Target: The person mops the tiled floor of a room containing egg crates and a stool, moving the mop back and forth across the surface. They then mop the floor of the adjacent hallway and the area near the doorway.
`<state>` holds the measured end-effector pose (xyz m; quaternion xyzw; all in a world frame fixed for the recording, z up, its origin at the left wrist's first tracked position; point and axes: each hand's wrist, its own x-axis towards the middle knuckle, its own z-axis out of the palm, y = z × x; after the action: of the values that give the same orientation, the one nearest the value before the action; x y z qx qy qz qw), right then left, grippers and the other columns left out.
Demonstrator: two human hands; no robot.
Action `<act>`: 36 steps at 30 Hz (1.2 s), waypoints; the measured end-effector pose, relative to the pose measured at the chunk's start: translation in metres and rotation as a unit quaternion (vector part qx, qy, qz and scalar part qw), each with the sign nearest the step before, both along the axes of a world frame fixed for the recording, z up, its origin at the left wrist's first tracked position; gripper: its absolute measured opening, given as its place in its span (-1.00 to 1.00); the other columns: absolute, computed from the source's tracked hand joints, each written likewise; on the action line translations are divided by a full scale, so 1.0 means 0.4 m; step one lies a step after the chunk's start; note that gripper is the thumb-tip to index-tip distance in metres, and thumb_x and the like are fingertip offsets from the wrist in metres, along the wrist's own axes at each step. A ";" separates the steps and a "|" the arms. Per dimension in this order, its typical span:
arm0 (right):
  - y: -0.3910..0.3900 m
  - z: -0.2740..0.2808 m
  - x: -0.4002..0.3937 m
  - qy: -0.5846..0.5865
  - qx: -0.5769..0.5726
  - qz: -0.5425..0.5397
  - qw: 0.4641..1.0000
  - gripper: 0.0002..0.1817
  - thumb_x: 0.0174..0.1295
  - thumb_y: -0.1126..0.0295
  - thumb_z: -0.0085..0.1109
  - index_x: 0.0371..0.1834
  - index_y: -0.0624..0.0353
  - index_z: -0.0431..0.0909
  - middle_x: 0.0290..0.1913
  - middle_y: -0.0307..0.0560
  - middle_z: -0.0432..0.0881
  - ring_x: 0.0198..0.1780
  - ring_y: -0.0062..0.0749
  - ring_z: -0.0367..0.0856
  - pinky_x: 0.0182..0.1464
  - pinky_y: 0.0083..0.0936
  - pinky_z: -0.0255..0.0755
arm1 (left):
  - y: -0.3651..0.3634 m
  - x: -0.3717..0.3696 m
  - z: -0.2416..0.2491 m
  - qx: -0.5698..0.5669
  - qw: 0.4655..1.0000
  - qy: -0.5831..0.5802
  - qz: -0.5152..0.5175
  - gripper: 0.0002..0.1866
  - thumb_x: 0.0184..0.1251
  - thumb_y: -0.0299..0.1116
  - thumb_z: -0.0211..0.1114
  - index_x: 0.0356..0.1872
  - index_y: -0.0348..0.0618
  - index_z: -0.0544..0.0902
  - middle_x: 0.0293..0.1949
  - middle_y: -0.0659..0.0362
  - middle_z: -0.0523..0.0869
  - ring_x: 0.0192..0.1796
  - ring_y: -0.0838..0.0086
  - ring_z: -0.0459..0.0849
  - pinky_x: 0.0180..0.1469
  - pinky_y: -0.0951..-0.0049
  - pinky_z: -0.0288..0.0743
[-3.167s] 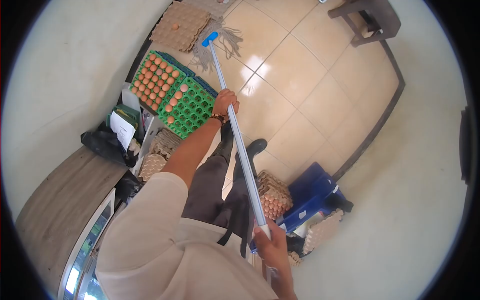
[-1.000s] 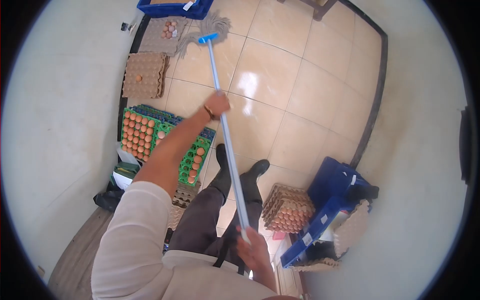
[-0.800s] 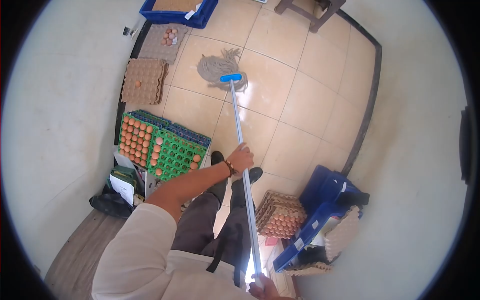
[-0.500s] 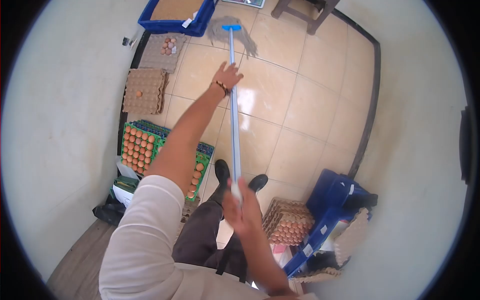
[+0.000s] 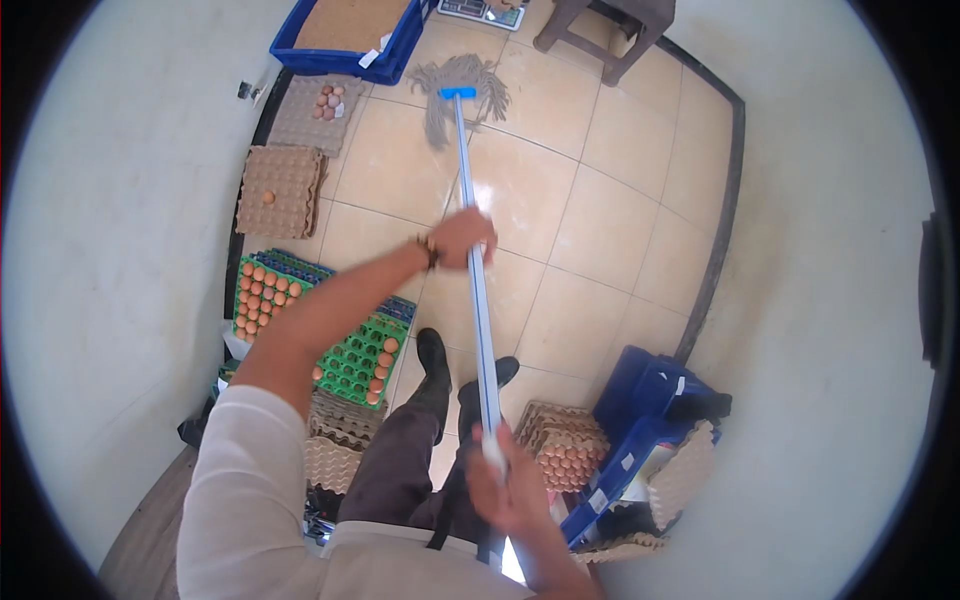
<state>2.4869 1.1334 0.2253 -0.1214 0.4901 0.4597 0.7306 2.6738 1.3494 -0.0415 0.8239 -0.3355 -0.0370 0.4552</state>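
Mop (image 5: 458, 93) splays stringy grey strands (image 5: 437, 122); both hands (image 5: 462, 238) clasp its straight pole (image 5: 481, 325).

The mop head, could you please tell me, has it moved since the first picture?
Yes, the mop head has moved away from the brown cartons and now lies near the blue crate.

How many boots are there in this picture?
2. The left boot is left of the mop handle; the right boot is partly behind it, toe showing on its right. No others show.
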 end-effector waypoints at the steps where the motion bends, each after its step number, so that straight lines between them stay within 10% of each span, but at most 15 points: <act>1: 0.053 -0.059 0.061 -0.042 -0.011 0.014 0.999 -0.64 0.38 0.01 -0.19 -0.16 0.07 0.39 -0.66 -0.30 0.24 -0.78 -0.67 0.10 -0.84 -0.70 -0.04 | 0.050 0.074 -0.028 0.072 0.997 -0.014 0.036 -0.82 -0.04 -0.21 0.34 -0.45 0.10 0.51 -0.39 0.29 0.58 -0.20 0.29 0.53 -0.12 0.23 0.30; 3: 0.166 -0.161 0.204 -0.073 -0.025 0.011 0.997 -0.69 0.38 0.06 -0.14 -0.20 0.08 0.39 -0.68 -0.32 0.23 -0.78 -0.71 0.09 -0.83 -0.75 -0.05 | 0.127 0.194 -0.029 0.392 0.907 -0.005 0.151 -0.58 -0.05 -0.09 0.36 -0.16 0.02 0.51 0.07 0.13 0.48 0.24 0.27 0.35 0.26 0.08 0.18; 8: 0.233 -0.207 0.225 -0.071 -0.036 0.014 0.997 -0.70 0.37 0.05 -0.14 -0.19 0.05 0.38 -0.68 -0.34 0.22 -0.78 -0.71 0.07 -0.82 -0.74 -0.05 | 0.166 0.169 -0.012 0.393 0.913 0.019 0.108 -0.45 -0.05 0.04 0.34 -0.06 -0.06 0.48 0.12 0.06 0.44 0.36 0.18 0.20 0.34 -0.06 0.01; 15: 0.116 0.048 0.082 0.026 -0.016 0.003 1.000 -0.64 0.39 0.00 -0.26 -0.14 0.02 0.37 -0.67 -0.30 0.24 -0.80 -0.65 0.10 -0.85 -0.70 -0.03 | 0.029 -0.046 0.122 0.158 0.981 -0.004 0.114 -0.63 -0.12 -0.04 0.35 -0.65 -0.14 0.48 -0.37 0.06 0.49 -0.13 0.14 0.47 -0.05 0.08 0.35; 20: 0.228 -0.157 0.323 -0.095 0.030 0.007 0.995 -0.64 0.39 0.01 -0.23 -0.14 0.06 0.39 -0.65 -0.29 0.24 -0.78 -0.66 0.09 -0.84 -0.70 0.00 | 0.139 0.261 0.053 0.401 0.896 0.083 0.173 -0.57 -0.07 -0.07 0.35 -0.21 -0.06 0.50 0.00 0.04 0.49 0.14 0.24 0.43 0.17 0.02 0.30; 24: 0.224 -0.164 0.335 -0.125 0.024 -0.015 0.992 -0.61 0.39 0.02 -0.21 -0.14 0.13 0.41 -0.61 -0.26 0.26 -0.73 -0.67 0.14 -0.81 -0.71 0.02 | 0.118 0.180 -0.021 -0.020 0.911 0.140 0.387 -0.39 0.20 -0.24 0.13 0.29 -0.08 0.21 0.13 -0.13 0.49 0.13 0.06 0.49 0.16 0.12 0.37; 25: 0.208 -0.127 0.295 -0.162 0.008 0.030 0.986 -0.60 0.38 0.01 -0.21 -0.15 0.15 0.41 -0.58 -0.24 0.31 -0.71 -0.63 0.19 -0.77 -0.70 0.09 | 0.090 0.103 0.020 -0.043 0.862 0.264 0.431 -0.39 0.32 -0.13 0.04 0.33 -0.19 0.16 0.03 -0.15 0.56 0.02 0.07 0.59 0.10 0.22 0.43; 26: 0.207 -0.099 0.256 -0.135 -0.030 0.069 0.988 -0.58 0.38 0.01 -0.20 -0.12 0.18 0.40 -0.58 -0.24 0.33 -0.72 -0.59 0.22 -0.73 -0.67 0.17 | 0.084 0.012 -0.070 -0.319 0.728 0.504 0.338 -0.39 0.39 0.02 -0.05 0.23 -0.31 0.28 -0.04 -0.14 0.61 -0.01 0.18 0.63 0.03 0.26 0.50; 27: 0.208 -0.078 0.223 -0.106 -0.071 0.110 0.986 -0.56 0.38 0.01 -0.20 -0.09 0.20 0.39 -0.58 -0.23 0.35 -0.73 -0.55 0.25 -0.69 -0.64 0.25 | 0.053 -0.078 0.123 -0.451 0.593 0.600 0.291 -0.38 0.41 0.10 -0.14 0.15 -0.32 0.37 -0.09 -0.12 0.63 -0.09 0.27 0.66 -0.04 0.34 0.55; 29: 0.205 -0.040 0.183 -0.174 -0.098 0.240 0.950 -0.51 0.36 -0.02 -0.16 -0.13 0.26 0.45 -0.57 -0.20 0.46 -0.68 -0.46 0.38 -0.59 -0.53 0.39 | 0.018 -0.176 0.316 -0.517 0.481 0.629 0.326 -0.47 0.43 0.06 -0.16 0.12 -0.19 0.38 -0.33 0.08 0.67 -0.33 0.39 0.66 -0.13 0.37 0.57; 32: 0.169 -0.107 0.250 -0.253 -0.161 0.486 0.821 -0.49 0.31 -0.01 -0.06 -0.21 0.33 0.52 -0.55 -0.16 0.52 -0.55 -0.47 0.49 -0.47 -0.47 0.46 | 0.001 -0.269 0.347 -0.479 0.547 0.542 0.421 -0.62 0.43 -0.14 -0.03 0.06 -0.21 0.43 -0.55 0.26 0.52 -0.54 0.55 0.52 -0.40 0.55 0.47; 36: 0.220 -0.477 0.494 -0.558 -0.364 0.465 0.583 -0.52 0.25 0.06 0.07 -0.06 0.34 0.50 -0.45 -0.09 0.61 -0.33 -0.52 0.57 -0.31 -0.51 0.46 | 0.010 -0.309 0.490 -0.371 0.543 0.625 0.420 -0.66 0.44 -0.16 -0.08 0.05 -0.14 0.44 -0.63 0.24 0.52 -0.63 0.57 0.48 -0.55 0.59 0.38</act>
<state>2.6845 1.2216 0.0347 -0.8213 -0.0114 0.3617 0.4410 2.5500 1.3532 0.1543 0.3965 0.4343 -0.2189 0.7786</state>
